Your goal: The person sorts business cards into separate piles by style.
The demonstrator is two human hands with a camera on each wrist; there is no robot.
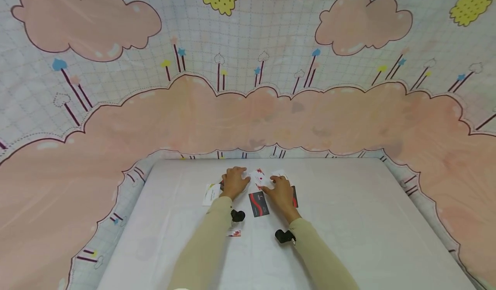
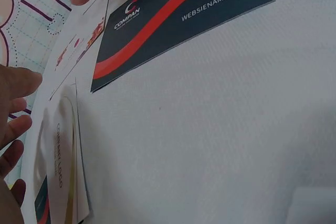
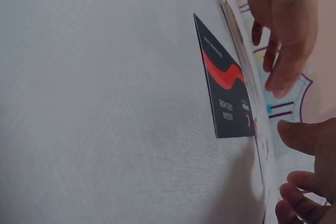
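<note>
White worktop, left hand and right hand loosely open, no grip visible.
Between them lies the dark card, nearer, with a white card just beyond; both should prove light, stiffish and slippery, best pinched by opposite edges.

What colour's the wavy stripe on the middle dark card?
Red; the stripe shows best in the left wrist view.
</note>
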